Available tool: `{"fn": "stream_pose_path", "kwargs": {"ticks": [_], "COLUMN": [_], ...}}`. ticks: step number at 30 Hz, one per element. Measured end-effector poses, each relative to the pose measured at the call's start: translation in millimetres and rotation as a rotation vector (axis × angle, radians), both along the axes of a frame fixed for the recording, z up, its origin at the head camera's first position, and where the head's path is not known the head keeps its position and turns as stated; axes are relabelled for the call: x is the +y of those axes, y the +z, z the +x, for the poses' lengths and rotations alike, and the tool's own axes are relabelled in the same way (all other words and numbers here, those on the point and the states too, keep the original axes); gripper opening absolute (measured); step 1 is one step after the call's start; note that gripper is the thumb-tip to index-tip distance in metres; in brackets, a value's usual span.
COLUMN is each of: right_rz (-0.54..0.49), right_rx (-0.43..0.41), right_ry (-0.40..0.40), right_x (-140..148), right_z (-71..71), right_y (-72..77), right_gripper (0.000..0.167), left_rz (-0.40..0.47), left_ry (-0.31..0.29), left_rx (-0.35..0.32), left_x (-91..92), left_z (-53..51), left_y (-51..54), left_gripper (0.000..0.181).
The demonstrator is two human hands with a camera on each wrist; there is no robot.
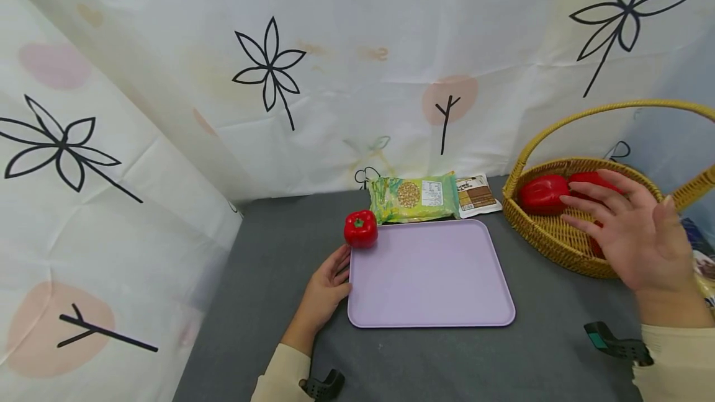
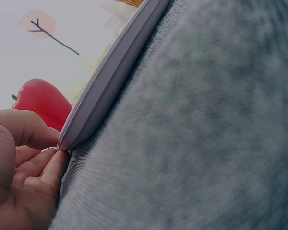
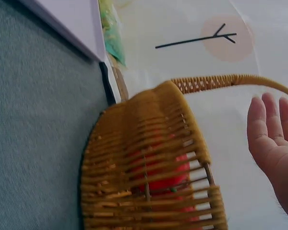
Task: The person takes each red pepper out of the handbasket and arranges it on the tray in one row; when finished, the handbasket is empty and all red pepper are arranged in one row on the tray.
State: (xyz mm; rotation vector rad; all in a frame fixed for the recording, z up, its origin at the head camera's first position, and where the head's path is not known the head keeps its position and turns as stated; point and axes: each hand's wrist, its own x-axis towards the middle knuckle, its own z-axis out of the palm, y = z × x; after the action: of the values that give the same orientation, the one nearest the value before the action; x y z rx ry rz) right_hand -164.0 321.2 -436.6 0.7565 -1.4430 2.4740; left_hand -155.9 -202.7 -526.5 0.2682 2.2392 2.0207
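A white cloth backdrop (image 1: 346,135) printed with line-drawn leaves stands behind and to the left of a dark grey tabletop (image 1: 262,265). On the tabletop, at right, is a tan wicker basket (image 1: 566,260) with an arched handle, holding red peppers (at least two; a further patch of red shows partly behind the hand). Left of the basket, well apart from it, the pale lilac tray (image 1: 430,278) lies flat.

The right hand (image 1: 642,234) is raised over the basket; its wrist view shows it apart from the wicker. Its fingers are straight and slightly spread. The left hand (image 1: 328,281) is at the tray's left edge, fingers close together, tips touching the rim; whether they pinch it cannot be told.

Just behind the tray lies a green and yellow packet (image 1: 414,198). A single red pepper (image 1: 360,229) stands stem up at the tray's far left corner, just beyond the left fingertips. A smaller brown and white packet (image 1: 476,196) lies between the green one and the basket, its left end partly covered.

Smallest noted: a dark wristband on each arm, left (image 1: 324,384) and right (image 1: 617,344), by beige sleeves (image 1: 676,361).
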Motion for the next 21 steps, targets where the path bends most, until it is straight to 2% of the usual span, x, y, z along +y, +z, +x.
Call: {"fn": "stream_pose_path", "kwargs": {"ticks": [2,8,13,21], "right_rz": [0.003,-0.052,-0.046,-0.004], "right_rx": [-0.001,0.04,0.035,-0.034], "right_ry": [-0.036,-0.072,-0.14,-0.342], "right_x": [7.6,29.1,47.7,68.6], "right_z": [-0.1,-2.2,-5.4,-7.9], "right_y": [-2.3,-11.7,-21.0,-30.1], "right_gripper": [0.065,0.064,0.061,0.058], "left_rz": [0.002,0.001,0.002,-0.001], "left_ry": [0.0,0.0,-0.002,0.0], "left_rx": [0.0,0.003,0.01,0.0], "left_x": [0.2,0.5,0.7,0.2], "left_z": [0.6,1.0,0.9,0.7], "left_y": [0.1,0.1,0.7,0.1], "left_gripper": [0.081,0.082,0.081,0.081]}}
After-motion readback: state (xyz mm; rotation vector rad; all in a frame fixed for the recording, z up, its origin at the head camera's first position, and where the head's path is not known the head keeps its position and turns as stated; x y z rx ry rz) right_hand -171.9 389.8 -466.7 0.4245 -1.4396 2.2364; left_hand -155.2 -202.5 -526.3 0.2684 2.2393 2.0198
